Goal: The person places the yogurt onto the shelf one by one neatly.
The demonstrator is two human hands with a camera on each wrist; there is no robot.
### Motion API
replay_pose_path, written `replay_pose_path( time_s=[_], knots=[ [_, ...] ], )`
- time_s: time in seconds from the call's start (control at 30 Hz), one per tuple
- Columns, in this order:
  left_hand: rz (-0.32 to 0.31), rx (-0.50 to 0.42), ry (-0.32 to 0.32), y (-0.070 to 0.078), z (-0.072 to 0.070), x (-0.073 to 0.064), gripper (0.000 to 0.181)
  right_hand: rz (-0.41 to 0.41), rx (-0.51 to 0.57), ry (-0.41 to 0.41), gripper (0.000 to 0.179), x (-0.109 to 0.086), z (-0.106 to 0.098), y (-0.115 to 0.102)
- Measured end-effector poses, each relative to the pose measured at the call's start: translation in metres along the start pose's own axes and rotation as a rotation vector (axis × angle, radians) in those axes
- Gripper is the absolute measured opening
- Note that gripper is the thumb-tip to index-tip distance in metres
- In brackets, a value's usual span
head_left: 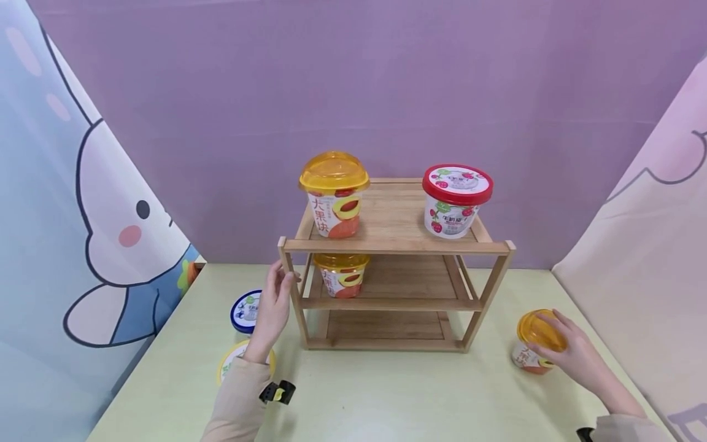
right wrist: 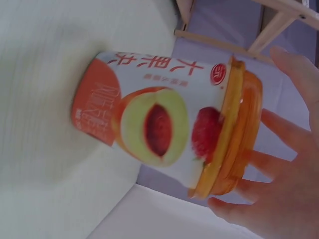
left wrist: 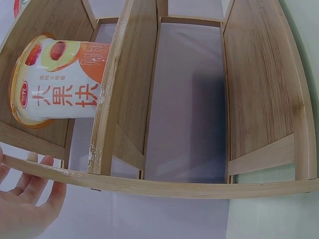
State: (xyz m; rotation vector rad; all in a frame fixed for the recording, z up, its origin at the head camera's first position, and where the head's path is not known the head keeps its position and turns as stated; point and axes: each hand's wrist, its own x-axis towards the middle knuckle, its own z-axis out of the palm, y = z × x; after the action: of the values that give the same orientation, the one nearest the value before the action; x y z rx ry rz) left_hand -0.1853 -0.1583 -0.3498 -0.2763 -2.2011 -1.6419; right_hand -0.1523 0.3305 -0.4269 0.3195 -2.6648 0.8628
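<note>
At the left front post of a three-tier wooden rack [head_left: 394,246], my left hand [head_left: 274,307] holds the post, thumb in front and fingertips past its far side. In the left wrist view the fingers [left wrist: 35,186] reach behind the post, close to a peach-printed yogurt cup [left wrist: 65,79] on the middle tier. My right hand [head_left: 577,356] is over another yogurt cup [head_left: 527,357] with an orange domed lid, on the table right of the rack. Its spread fingers [right wrist: 281,132] lie along the lid [right wrist: 244,134] in the right wrist view, with the thumb standing off it.
On the top tier stand an orange-lidded cup [head_left: 336,205] at left and a red-lidded cup [head_left: 456,199] at right. Left of the rack, a blue-lidded tub [head_left: 243,312] and a yellow-rimmed tub [head_left: 226,363] sit partly hidden by my left arm. A purple backdrop [head_left: 353,92] hangs behind.
</note>
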Motion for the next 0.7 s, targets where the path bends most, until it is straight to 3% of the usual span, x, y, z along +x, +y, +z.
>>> replay_pose_path(
  time_s=[0.33, 0.7],
  knots=[
    [0.006, 0.013, 0.001, 0.001, 0.001, 0.001, 0.031, 0.082, -0.044, -0.098, 0.064, -0.004, -0.001, 0.015],
    [-0.014, 0.004, -0.006, 0.001, 0.000, 0.001, 0.032, 0.097, -0.064, -0.009, 0.059, -0.006, 0.006, 0.013]
  ],
)
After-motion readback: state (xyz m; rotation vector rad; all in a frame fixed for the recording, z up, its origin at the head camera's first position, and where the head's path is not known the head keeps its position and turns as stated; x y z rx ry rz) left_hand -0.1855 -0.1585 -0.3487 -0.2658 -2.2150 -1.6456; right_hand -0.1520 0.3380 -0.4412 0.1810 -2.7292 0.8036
